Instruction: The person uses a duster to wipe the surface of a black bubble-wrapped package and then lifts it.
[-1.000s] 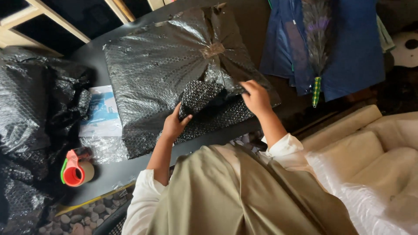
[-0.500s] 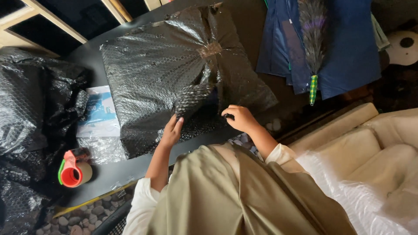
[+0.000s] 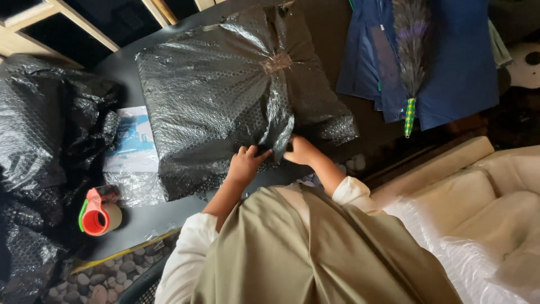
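Dark tabletop: black bubble-wrapped parcel, near-edge fold seemingly pinched by left hand and right hand.

Both arms reach forward from white sleeves pushed up past the wrists, forearms bare and angled inward toward the near edge of the black bubble-wrapped bundle. The left hand lies knuckles up against that edge, fingers curled onto it. The right hand sits just beside it, fingers bent and pinching the wrap, fingertips nearly meeting.
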